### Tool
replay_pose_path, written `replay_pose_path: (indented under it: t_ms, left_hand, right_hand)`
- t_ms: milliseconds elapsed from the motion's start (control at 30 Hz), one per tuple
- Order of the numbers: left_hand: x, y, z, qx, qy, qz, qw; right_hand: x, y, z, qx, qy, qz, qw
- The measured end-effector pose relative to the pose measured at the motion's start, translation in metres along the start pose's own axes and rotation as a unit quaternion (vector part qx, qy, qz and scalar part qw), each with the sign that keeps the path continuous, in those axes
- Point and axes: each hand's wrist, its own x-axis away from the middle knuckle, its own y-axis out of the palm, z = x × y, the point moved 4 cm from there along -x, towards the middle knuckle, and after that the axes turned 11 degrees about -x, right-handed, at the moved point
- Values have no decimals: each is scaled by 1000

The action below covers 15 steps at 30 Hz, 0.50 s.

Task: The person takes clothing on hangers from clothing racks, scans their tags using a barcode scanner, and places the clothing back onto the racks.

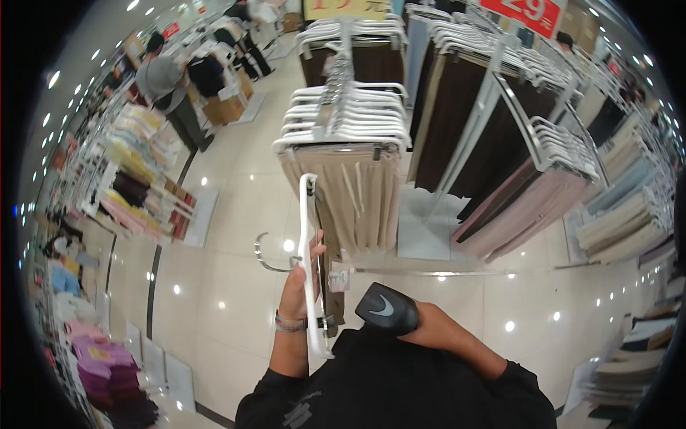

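Note:
My left hand (pixel 296 286) is closed round a white clip hanger (pixel 307 243), turned lengthwise with its metal hook (pixel 261 257) pointing left. Brown trousers (pixel 334 304) hang from the hanger's clips, seen mostly edge-on. A white tag (pixel 339 277) shows beside the trousers, its print too small to read. My right hand (pixel 432 325) grips a black barcode scanner (pixel 386 309), its head towards the tag and a little apart from it. Just ahead, beige trousers (pixel 350 193) hang on a rack under a row of white hangers (pixel 343 118).
A rack of dark and pink trousers (pixel 493 214) stands at the right, with a red price sign (pixel 525 14) above. Clothes racks (pixel 136 171) line the left side. A person in a grey top (pixel 161 82) stands at the far left. Shiny tiles (pixel 221 314) cover the floor.

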Motion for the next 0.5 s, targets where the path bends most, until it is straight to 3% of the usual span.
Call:
replay_pose_path:
  t_ms: [67, 233, 300, 433, 500]
  left_hand:
    - [-8, 11, -7, -17, -48, 9, 999]
    - [-39, 54, -27, -201, -122, 20, 972]
    - [-54, 82, -35, -219, -132, 17, 967]
    - [-85, 128, -87, -190, -145, 2, 971]
    - [-101, 157, -115, -156, -168, 44, 972]
  right_hand:
    - [12, -14, 14, -26, 16, 33, 999]
    - [44, -55, 65, -125, 53, 157, 978]
    - [56, -77, 96, -176, 91, 207, 958]
    - [79, -127, 148, -170, 70, 255, 949]
    - [93, -159, 158, -224, 100, 270, 931]
